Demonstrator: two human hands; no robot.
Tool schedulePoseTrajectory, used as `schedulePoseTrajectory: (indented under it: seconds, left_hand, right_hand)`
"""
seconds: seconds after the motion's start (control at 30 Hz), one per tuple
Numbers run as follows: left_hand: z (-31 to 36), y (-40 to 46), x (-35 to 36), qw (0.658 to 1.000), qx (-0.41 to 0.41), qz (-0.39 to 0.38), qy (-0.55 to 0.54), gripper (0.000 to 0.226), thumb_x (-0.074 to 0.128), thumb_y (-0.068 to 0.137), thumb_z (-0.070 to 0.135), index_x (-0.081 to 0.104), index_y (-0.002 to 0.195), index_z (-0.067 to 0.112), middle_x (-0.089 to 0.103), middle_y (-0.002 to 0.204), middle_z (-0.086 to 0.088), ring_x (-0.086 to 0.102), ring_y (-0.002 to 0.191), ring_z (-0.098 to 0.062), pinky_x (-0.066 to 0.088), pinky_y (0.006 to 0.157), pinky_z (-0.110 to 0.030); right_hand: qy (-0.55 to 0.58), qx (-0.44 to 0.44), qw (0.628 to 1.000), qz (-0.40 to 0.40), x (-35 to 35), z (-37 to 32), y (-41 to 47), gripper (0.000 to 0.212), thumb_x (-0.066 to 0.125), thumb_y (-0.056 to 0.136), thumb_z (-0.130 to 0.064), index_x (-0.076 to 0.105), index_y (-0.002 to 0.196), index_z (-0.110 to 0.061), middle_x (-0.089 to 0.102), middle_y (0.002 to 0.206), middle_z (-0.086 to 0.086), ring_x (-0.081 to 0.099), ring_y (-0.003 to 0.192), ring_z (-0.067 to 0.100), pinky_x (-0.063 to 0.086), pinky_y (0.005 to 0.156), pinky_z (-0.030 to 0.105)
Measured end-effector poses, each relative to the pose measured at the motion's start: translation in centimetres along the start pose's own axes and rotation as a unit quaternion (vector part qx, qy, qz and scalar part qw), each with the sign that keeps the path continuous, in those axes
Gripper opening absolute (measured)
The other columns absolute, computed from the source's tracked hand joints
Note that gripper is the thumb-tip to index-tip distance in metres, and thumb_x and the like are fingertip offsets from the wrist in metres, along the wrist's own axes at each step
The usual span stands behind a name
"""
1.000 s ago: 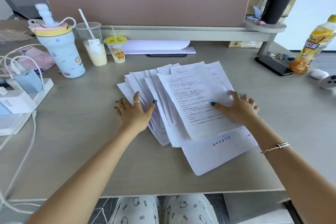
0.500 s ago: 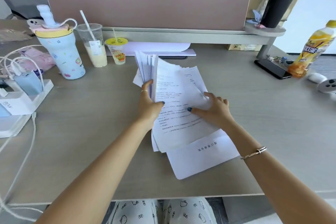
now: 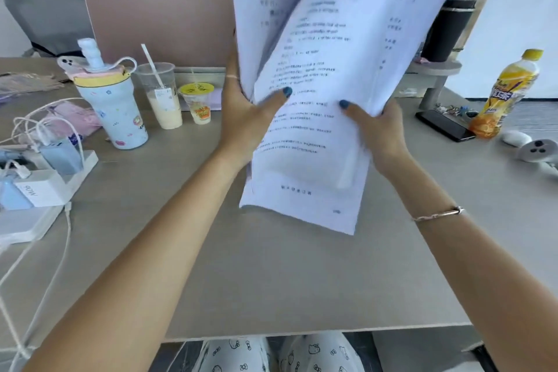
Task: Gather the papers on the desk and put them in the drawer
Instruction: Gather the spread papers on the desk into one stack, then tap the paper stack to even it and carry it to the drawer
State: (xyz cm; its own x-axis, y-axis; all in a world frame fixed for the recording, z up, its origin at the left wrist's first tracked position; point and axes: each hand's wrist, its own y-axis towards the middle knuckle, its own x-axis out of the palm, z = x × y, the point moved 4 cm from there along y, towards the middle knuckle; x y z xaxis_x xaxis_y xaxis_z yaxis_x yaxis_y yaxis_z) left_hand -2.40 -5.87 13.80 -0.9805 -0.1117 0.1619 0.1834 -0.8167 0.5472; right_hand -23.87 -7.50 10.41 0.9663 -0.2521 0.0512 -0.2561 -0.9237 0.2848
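Note:
A loose sheaf of white printed papers (image 3: 320, 75) stands upright above the grey desk (image 3: 271, 275), fanned out and blurred, with its top edge cut off by the frame. My left hand (image 3: 244, 118) grips its left edge, thumb on the front sheet. My right hand (image 3: 377, 127) grips the right edge, thumb pressed on the text. The lowest sheet hangs down below both hands, clear of the desk top. No drawer is in view.
At the left stand a pale blue tumbler (image 3: 111, 106), two plastic cups (image 3: 163, 96), a power strip with chargers and white cables (image 3: 45, 178). On the right lie a black phone (image 3: 444, 127), an orange drink bottle (image 3: 504, 93) and a white controller (image 3: 537, 151). A pink partition (image 3: 157, 18) closes the back.
The papers, spread flat on the desk a second ago, were pushed together and are now lifted upright off the desk in both hands.

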Motion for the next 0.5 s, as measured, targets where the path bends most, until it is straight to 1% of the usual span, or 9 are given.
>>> schedulePoseTrajectory:
  seconds: [0.07, 0.13, 0.2, 0.23, 0.3, 0.37, 0.4, 0.43, 0.5]
  left_hand:
    - [0.7, 0.1, -0.2, 0.999, -0.012, 0.032, -0.011, 0.047, 0.075, 0.068, 0.006, 0.058, 0.111, 0.001, 0.07, 0.104, -0.005, 0.067, 0.1, -0.018, 0.055, 0.086, -0.035]
    - [0.2, -0.7, -0.9, 0.999, -0.018, 0.044, 0.001, 0.032, 0.077, 0.068, 0.01, 0.066, 0.097, 0.014, 0.072, 0.092, 0.011, 0.069, 0.093, -0.009, 0.054, 0.08, -0.028]
    - [-1.3, -2.5, -1.8, 0.998, -0.053, 0.026, 0.019, 0.03, 0.078, 0.069, 0.009, 0.066, 0.09, 0.025, 0.071, 0.084, 0.02, 0.068, 0.087, 0.002, 0.052, 0.075, -0.017]
    - [-2.5, -3.6, -2.2, 0.996, -0.079, 0.008, 0.032, 0.03, 0.078, 0.069, 0.009, 0.066, 0.09, 0.025, 0.07, 0.084, 0.021, 0.067, 0.083, 0.006, 0.051, 0.072, -0.014]
    - [-4.5, -5.5, -2.5, 0.989, -0.128, -0.035, 0.062, 0.032, 0.079, 0.068, 0.011, 0.067, 0.095, 0.022, 0.068, 0.088, 0.017, 0.066, 0.079, 0.01, 0.05, 0.073, -0.014]
    - [-5.3, -6.4, -2.3, 0.984, -0.147, -0.064, 0.08, 0.035, 0.079, 0.068, 0.011, 0.064, 0.096, 0.025, 0.067, 0.091, 0.016, 0.064, 0.077, 0.013, 0.048, 0.072, -0.012]
    - [-5.3, -6.4, -2.3, 0.984, -0.15, -0.064, 0.072, 0.038, 0.08, 0.067, 0.01, 0.063, 0.098, 0.024, 0.067, 0.093, 0.013, 0.065, 0.078, 0.013, 0.048, 0.071, -0.01]
    - [-5.4, -6.3, -2.4, 0.985, -0.154, -0.054, 0.058, 0.041, 0.08, 0.066, 0.011, 0.062, 0.102, 0.02, 0.068, 0.095, 0.01, 0.066, 0.08, 0.009, 0.05, 0.072, -0.012]
    - [-5.7, -6.0, -2.4, 0.986, -0.16, -0.028, 0.032, 0.049, 0.082, 0.064, 0.013, 0.061, 0.108, 0.014, 0.07, 0.096, 0.007, 0.069, 0.086, -0.002, 0.054, 0.075, -0.02]
  right_hand:
    - [-0.004, -0.046, 0.999, 0.006, 0.0, -1.4, -0.6, 0.047, 0.074, 0.075, -0.014, 0.056, 0.118, -0.011, 0.068, 0.113, 0.002, 0.067, 0.098, 0.013, 0.058, 0.078, 0.025]
    - [-0.015, -0.071, 0.997, -0.012, -0.2, -1.4, -1.4, 0.049, 0.074, 0.074, -0.011, 0.054, 0.119, -0.013, 0.066, 0.114, 0.0, 0.066, 0.1, 0.01, 0.057, 0.079, 0.022]
    - [-0.029, -0.04, 0.998, -0.037, -0.7, 0.3, -2.3, 0.049, 0.075, 0.073, -0.011, 0.055, 0.117, -0.016, 0.066, 0.111, -0.004, 0.065, 0.098, 0.007, 0.055, 0.077, 0.023]
    - [-0.039, -0.011, 0.998, -0.05, -0.9, 1.6, -2.8, 0.049, 0.077, 0.072, -0.013, 0.056, 0.116, -0.016, 0.066, 0.109, -0.003, 0.065, 0.097, 0.007, 0.053, 0.077, 0.026]
    - [-0.068, 0.037, 0.994, -0.081, -0.8, 3.9, -3.8, 0.051, 0.079, 0.069, -0.019, 0.058, 0.116, -0.016, 0.067, 0.11, -0.001, 0.064, 0.099, 0.012, 0.051, 0.08, 0.032]
    - [-0.074, 0.058, 0.991, -0.096, -0.6, 5.3, -4.7, 0.049, 0.078, 0.07, -0.021, 0.057, 0.115, -0.022, 0.067, 0.112, -0.002, 0.064, 0.102, 0.014, 0.052, 0.084, 0.035]
    - [-0.061, 0.06, 0.992, -0.09, -0.6, 5.4, -4.9, 0.047, 0.078, 0.071, -0.021, 0.057, 0.113, -0.024, 0.067, 0.111, -0.004, 0.064, 0.101, 0.013, 0.052, 0.084, 0.034]
    - [-0.047, 0.053, 0.994, -0.08, -0.8, 5.2, -4.9, 0.041, 0.077, 0.073, -0.019, 0.057, 0.108, -0.027, 0.067, 0.108, -0.006, 0.064, 0.099, 0.011, 0.052, 0.082, 0.032]
    - [-0.034, 0.022, 0.998, -0.056, -1.0, 4.4, -4.8, 0.036, 0.073, 0.076, -0.012, 0.056, 0.102, -0.029, 0.065, 0.104, -0.009, 0.064, 0.095, 0.009, 0.054, 0.08, 0.029]
